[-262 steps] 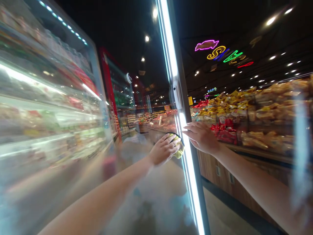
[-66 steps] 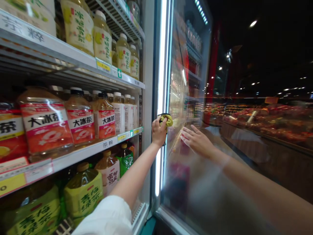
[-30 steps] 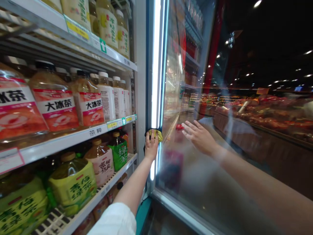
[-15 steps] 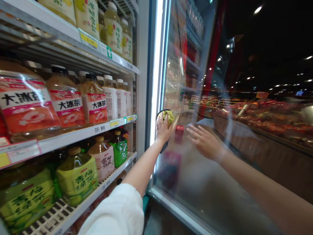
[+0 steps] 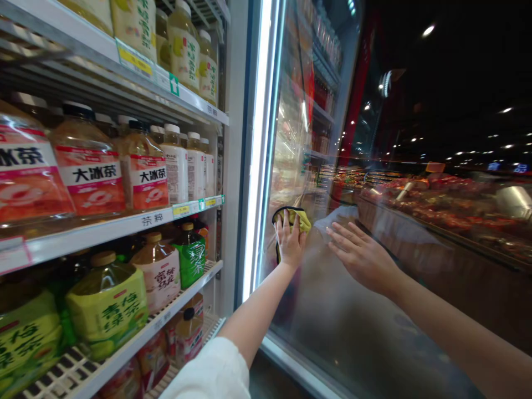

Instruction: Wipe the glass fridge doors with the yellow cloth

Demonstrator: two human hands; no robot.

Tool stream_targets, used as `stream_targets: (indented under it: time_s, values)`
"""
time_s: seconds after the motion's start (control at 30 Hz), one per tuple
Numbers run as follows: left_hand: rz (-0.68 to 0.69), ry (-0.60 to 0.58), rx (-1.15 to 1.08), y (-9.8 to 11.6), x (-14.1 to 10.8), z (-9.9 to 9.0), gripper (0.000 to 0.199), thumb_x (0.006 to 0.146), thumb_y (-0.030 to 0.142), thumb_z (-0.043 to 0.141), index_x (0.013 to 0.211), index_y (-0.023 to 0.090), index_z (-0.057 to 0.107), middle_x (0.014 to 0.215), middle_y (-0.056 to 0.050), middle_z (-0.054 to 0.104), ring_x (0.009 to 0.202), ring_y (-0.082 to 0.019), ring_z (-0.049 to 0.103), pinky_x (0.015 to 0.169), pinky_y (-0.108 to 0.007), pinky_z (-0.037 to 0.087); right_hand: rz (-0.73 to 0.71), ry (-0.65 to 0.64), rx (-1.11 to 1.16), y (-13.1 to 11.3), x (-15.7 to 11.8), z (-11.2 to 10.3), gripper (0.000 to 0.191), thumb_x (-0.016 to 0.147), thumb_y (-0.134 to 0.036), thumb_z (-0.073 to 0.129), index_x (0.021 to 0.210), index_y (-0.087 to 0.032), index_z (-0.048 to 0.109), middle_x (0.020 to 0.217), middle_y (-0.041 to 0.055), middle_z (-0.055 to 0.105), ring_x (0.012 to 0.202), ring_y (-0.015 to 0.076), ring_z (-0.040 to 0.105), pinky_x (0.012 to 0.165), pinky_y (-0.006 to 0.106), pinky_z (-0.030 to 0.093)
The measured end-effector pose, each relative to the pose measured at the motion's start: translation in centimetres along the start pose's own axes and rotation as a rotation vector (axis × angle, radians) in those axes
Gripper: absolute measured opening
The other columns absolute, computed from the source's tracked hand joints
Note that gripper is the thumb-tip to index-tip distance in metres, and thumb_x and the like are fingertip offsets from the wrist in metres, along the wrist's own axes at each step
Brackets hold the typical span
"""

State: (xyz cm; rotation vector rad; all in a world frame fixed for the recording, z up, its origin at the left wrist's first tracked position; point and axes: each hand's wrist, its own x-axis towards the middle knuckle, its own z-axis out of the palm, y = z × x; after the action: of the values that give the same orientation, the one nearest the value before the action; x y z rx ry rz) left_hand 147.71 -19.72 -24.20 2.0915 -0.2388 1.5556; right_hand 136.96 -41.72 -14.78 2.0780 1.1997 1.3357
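Observation:
My left hand (image 5: 291,244) presses a yellow-green cloth (image 5: 305,219) with a dark edge against the inner side of the glass door (image 5: 316,310). Its fingers lie over the cloth, pointing up. To the right, my right hand (image 5: 362,256) is at the glass door with its fingers stretched out and nothing in it. It looks as if it rests on or near the pane; the exact contact cannot be made out.
Left of the door, cooler shelves (image 5: 145,220) hold several drink bottles, among them a green-labelled bottle (image 5: 190,257). A bright light strip (image 5: 255,155) runs along the door frame. Behind the glass stands a long display of packaged goods (image 5: 465,208).
My left hand and the cloth have moved right and slightly down over the glass. My right hand has shifted a little to the right. The shelves have slid left in view.

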Motion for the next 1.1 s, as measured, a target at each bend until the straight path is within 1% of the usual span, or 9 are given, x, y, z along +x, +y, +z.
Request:
stream_targets:
  time_s: [0.13,0.23,0.33,0.43,0.6,0.7,0.83,0.97,1.1]
  values:
    - [0.142,-0.143,0.006,-1.3,-2.9,-0.6,0.052,0.093,0.028,0.061,0.144,0.032,0.057,0.164,-0.007,0.038,0.157,-0.032,0.021,0.126,-0.06,0.023,-0.013,-0.022,-0.003,0.1,-1.7,0.1,0.031,0.088,-0.014,0.059,0.114,-0.015,0.076,0.141,0.014,0.065,0.139,0.0273,0.052,0.124,0.048,0.028]
    - [-0.15,-0.059,0.008,-2.0,-1.6,-0.9,0.052,0.096,0.026,0.054,0.148,0.023,0.052,0.165,-0.014,0.034,0.157,-0.033,0.019,0.125,-0.062,0.023,-0.016,-0.043,-0.006,0.9,-3.0,-0.1,0.032,0.088,-0.012,0.058,0.114,-0.015,0.075,0.141,0.0139,0.065,0.14,0.0262,0.052,0.124,0.048,0.028]
    - [-0.325,0.057,-0.008,-0.2,1.9,-0.6,0.056,0.1,0.029,0.045,0.155,0.02,0.041,0.169,-0.016,0.023,0.158,-0.034,0.013,0.125,-0.066,0.018,0.028,-0.062,-0.031,1.9,-3.5,-0.5,0.034,0.088,-0.011,0.058,0.117,-0.015,0.074,0.144,0.0139,0.063,0.14,0.0265,0.051,0.123,0.048,0.028]
    - [-0.175,0.031,-0.003,2.3,2.4,-0.2,0.056,0.099,0.03,0.049,0.154,0.023,0.043,0.17,-0.012,0.021,0.159,-0.035,0.01,0.125,-0.066,0.016,0.074,-0.081,-0.065,2.2,-3.5,-0.5,0.033,0.089,-0.012,0.057,0.118,-0.015,0.074,0.145,0.0139,0.061,0.14,0.0279,0.052,0.122,0.048,0.031]
    - [0.307,-0.254,-0.012,1.5,-3.3,-0.8,0.055,0.088,0.026,0.068,0.141,0.037,0.059,0.163,-0.003,0.04,0.157,-0.033,0.022,0.126,-0.061,0.022,0.041,-0.086,-0.061,1.6,-5.4,-0.1,0.034,0.09,-0.013,0.057,0.12,-0.016,0.073,0.146,0.0122,0.061,0.139,0.0264,0.053,0.12,0.048,0.032]
    - [0.123,-0.21,0.019,1.0,-3.4,-1.0,0.057,0.089,0.027,0.065,0.145,0.031,0.056,0.164,-0.008,0.039,0.156,-0.033,0.024,0.126,-0.06,0.023,0.011,-0.092,-0.051,2.0,-7.5,-0.5,0.032,0.09,-0.012,0.057,0.117,-0.016,0.073,0.144,0.0113,0.063,0.139,0.0261,0.052,0.121,0.048,0.032]
    - [-0.128,-0.031,0.017,4.9,0.6,-0.1,0.058,0.097,0.029,0.053,0.154,0.024,0.044,0.168,-0.009,0.028,0.159,-0.033,0.012,0.126,-0.062,0.016,0.003,-0.112,-0.037,3.0,-9.2,-1.4,0.033,0.089,-0.011,0.057,0.117,-0.017,0.073,0.144,0.0111,0.063,0.14,0.0259,0.051,0.12,0.047,0.033]
    - [0.111,-0.113,-0.024,8.7,0.3,0.6,0.056,0.093,0.03,0.059,0.148,0.032,0.053,0.166,-0.002,0.036,0.159,-0.034,0.012,0.128,-0.061,0.012,0.007,-0.126,-0.051,2.8,-10.0,-1.7,0.032,0.09,-0.012,0.057,0.118,-0.017,0.073,0.144,0.011,0.063,0.14,0.0256,0.052,0.12,0.047,0.033]
    - [0.371,-0.32,-0.067,6.9,-4.7,0.2,0.054,0.086,0.028,0.068,0.139,0.038,0.062,0.161,0.0,0.044,0.155,-0.036,0.025,0.127,-0.06,0.017,-0.026,-0.144,-0.048,2.3,-11.6,-2.0,0.03,0.092,-0.014,0.056,0.117,-0.017,0.073,0.14,0.01,0.066,0.136,0.0265,0.055,0.119,0.048,0.033]
